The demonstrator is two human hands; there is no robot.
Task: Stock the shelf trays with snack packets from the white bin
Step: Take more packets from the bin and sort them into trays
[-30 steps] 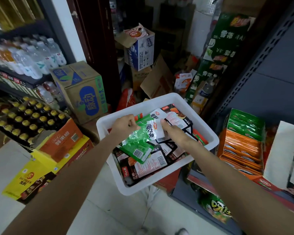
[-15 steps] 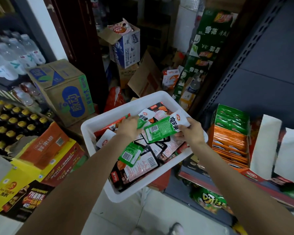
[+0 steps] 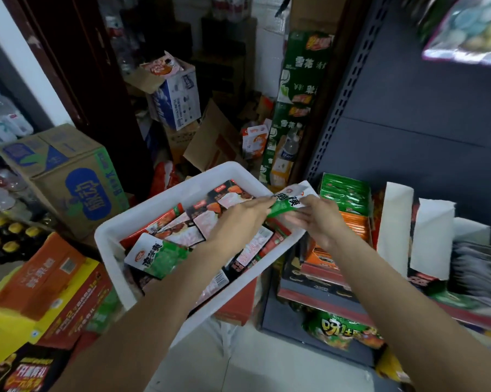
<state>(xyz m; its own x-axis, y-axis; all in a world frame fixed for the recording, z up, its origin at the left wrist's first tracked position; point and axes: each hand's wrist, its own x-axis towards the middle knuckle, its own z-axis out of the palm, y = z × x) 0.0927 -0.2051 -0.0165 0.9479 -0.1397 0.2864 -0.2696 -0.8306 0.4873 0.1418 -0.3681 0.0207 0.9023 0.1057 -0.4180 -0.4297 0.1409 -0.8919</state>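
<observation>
1. Both my hands pinch the green packet (image 3: 285, 206) – left hand (image 3: 240, 219) at its near end, right hand (image 3: 319, 219) on the far edge, over the bin's right corner.
2. My guess: light, floppy, slick film – grip the sealed edges, not the middle.
3. Since half a second ago, the packet has moved right, from mid-bin toward the green tray (image 3: 345, 193) on the shelf.
4. White bin (image 3: 111, 236) still holds plenty.

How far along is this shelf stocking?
Partly done: the shelf tray already holds a row of green packets, with orange ones in front. In hand: both the left hand and the right hand hold green packets at the bin's edge. Left: the white bin is far from emptied.
</observation>
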